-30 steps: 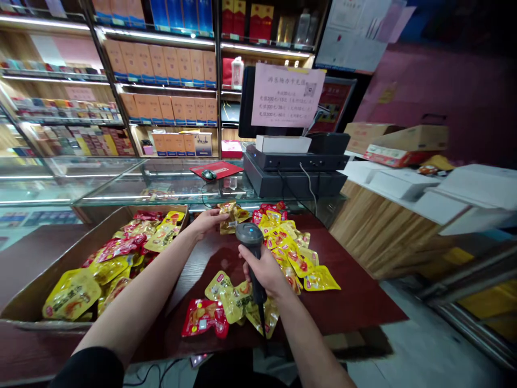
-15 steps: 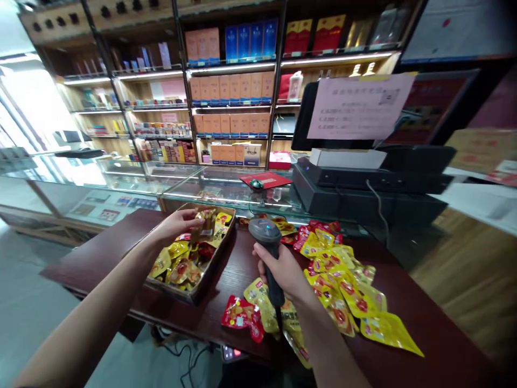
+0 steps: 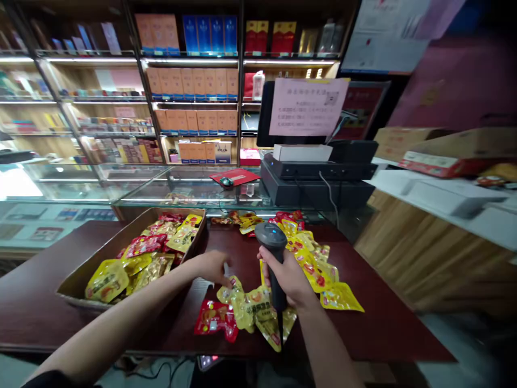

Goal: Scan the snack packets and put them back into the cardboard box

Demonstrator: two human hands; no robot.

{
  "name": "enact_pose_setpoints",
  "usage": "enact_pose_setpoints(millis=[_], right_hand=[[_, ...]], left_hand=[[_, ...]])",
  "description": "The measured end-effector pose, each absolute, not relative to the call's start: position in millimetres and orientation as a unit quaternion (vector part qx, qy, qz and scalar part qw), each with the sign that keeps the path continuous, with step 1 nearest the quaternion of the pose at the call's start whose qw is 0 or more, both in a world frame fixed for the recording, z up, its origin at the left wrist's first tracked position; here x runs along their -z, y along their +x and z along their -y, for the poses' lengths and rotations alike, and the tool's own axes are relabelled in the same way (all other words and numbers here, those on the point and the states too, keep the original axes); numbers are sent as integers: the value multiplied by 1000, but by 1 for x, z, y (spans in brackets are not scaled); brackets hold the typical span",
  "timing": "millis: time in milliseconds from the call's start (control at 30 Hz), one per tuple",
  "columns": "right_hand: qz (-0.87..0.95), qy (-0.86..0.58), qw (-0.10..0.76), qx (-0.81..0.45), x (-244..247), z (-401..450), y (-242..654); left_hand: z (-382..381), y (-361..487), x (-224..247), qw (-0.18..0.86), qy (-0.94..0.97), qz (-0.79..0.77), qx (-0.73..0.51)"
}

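Observation:
My right hand [image 3: 288, 275] is wrapped round the grip of a black barcode scanner [image 3: 274, 258], held upright above the dark red table. My left hand [image 3: 214, 267] hovers between the carton and the front packets, fingers curled downward and slightly blurred; whether they touch a packet is unclear. Gold-yellow packets [image 3: 246, 312] and a red packet [image 3: 217, 318] lie below the two hands. Left of them, the carton [image 3: 81, 272] holds several red, gold and yellow packets. More yellow packets [image 3: 315, 269] are spread to the right of the scanner.
Behind the table stands a glass counter [image 3: 181, 186] with a red mat [image 3: 242, 177]. A dark register [image 3: 315, 186] and a screen bearing a pink paper [image 3: 307, 108] stand at the back right. A phone [image 3: 208, 361] shows below the table's front edge.
My left hand has left the carton and moved right and down towards the front packets. The view has turned right. My right hand still holds the scanner.

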State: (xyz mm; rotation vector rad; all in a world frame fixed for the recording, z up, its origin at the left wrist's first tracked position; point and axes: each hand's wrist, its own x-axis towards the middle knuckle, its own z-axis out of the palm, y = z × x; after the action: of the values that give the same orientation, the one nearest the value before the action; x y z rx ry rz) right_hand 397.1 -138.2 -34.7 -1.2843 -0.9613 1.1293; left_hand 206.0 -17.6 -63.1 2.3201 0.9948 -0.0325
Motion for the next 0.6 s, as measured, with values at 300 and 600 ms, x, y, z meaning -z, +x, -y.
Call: enact_pose_setpoints(millis=[300, 600], right_hand=[[359, -564, 578, -469, 44, 138, 419], [350, -581, 525, -515, 49, 121, 419]], left_hand=[[-37, 246, 89, 552, 748, -349, 116], [-76, 256, 81, 652, 634, -398, -120]])
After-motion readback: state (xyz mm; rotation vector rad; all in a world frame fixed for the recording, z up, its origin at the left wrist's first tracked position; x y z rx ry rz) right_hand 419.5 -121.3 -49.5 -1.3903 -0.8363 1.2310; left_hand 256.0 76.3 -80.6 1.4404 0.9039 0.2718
